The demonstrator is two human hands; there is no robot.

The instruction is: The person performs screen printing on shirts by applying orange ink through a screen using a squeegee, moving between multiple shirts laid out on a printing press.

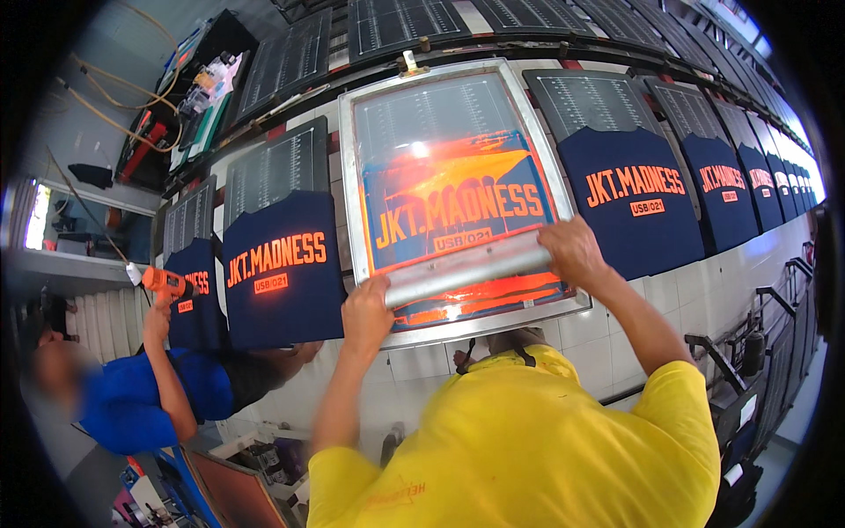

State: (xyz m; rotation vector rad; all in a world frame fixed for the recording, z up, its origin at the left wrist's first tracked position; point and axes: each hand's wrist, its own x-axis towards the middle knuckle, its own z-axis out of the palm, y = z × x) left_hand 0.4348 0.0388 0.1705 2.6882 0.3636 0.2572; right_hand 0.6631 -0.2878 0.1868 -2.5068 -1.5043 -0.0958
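A long silver squeegee [471, 267] lies across the lower part of a metal-framed printing screen [350, 189], slightly higher at its right end. My left hand [367, 315] is closed round the left end of the squeegee. Its other end is in the grip of my right hand [570, 253]. Bright orange ink [449, 310] lies in a streaky band on the near side of the squeegee. More orange is smeared over the mesh beyond it, where block lettering shows. A dark blue fabric panel shows through the mesh. The squeegee's blade edge is hidden.
Printed navy shirt panels on dark boards flank the screen, one at left [283, 273] and one at right [635, 198]; several more run rightward. At far left a person in a blue shirt [141, 396] holds an orange heat gun [167, 283]. Dark boards [405, 26] line the far side.
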